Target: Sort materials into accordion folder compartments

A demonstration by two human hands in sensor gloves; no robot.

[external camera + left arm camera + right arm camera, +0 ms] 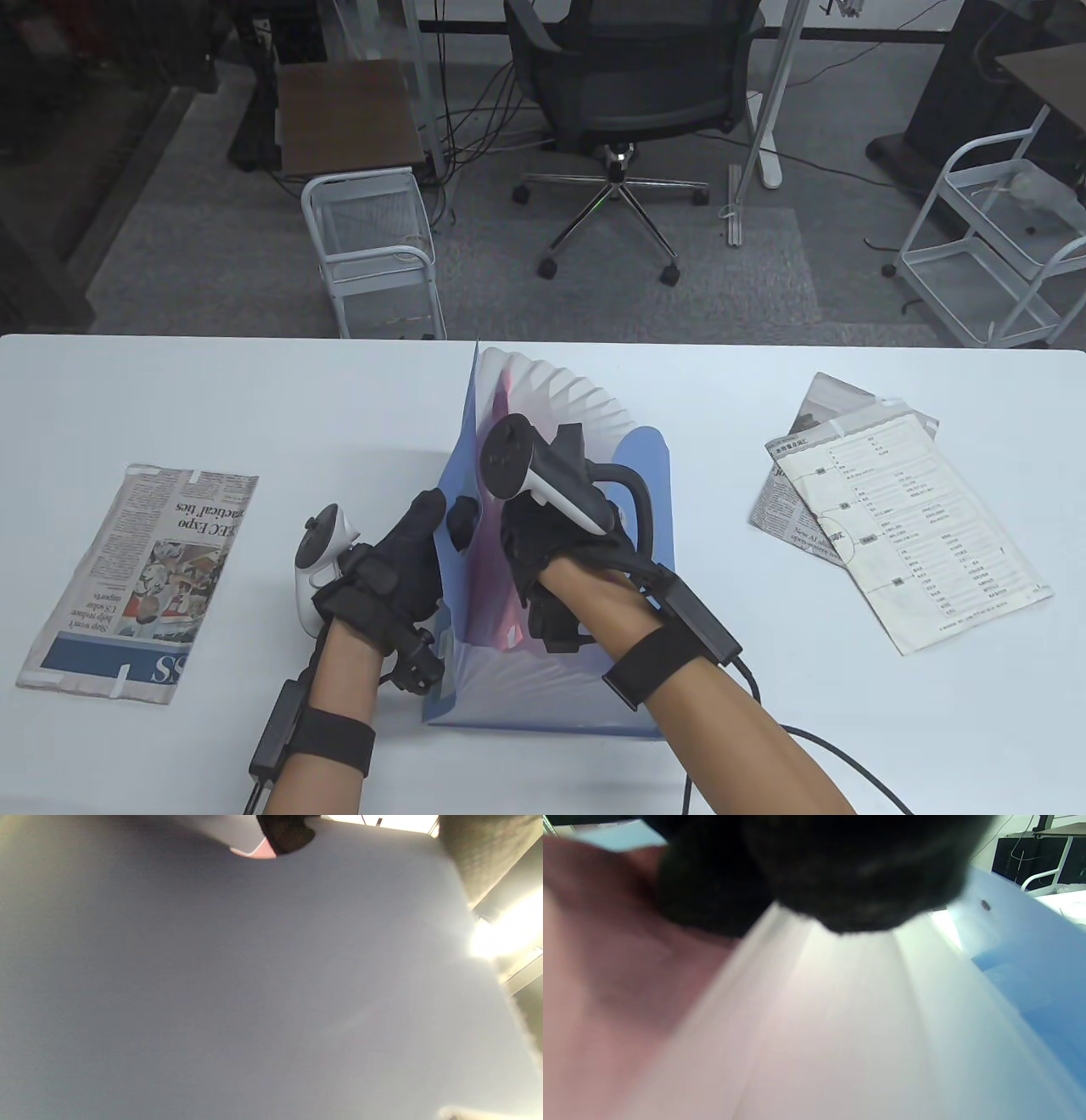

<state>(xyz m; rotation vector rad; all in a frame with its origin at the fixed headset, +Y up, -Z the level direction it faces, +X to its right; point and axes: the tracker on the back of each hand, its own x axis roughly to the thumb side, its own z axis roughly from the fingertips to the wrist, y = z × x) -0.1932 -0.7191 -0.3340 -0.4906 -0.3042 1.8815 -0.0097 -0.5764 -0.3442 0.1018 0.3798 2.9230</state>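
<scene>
A blue accordion folder [645, 463] stands open in the middle of the white table, its white pleats fanned out toward the back. My left hand [424, 543] grips the folder's upright left cover [465, 441], thumb over the edge; that cover [254, 984] fills the left wrist view. My right hand [543, 560] reaches down into the front compartments, against a reddish sheet [501, 543] inside. In the right wrist view my dark fingers [840, 870] press between the red sheet [598, 984] and the white dividers [818, 1027]. Whether the right hand holds anything is hidden.
A folded newspaper [140, 577] lies on the table at the left. A printed white sheet [912, 526] lies on another newspaper piece [814, 424] at the right. An office chair [628, 110] and wire carts stand beyond the table's far edge.
</scene>
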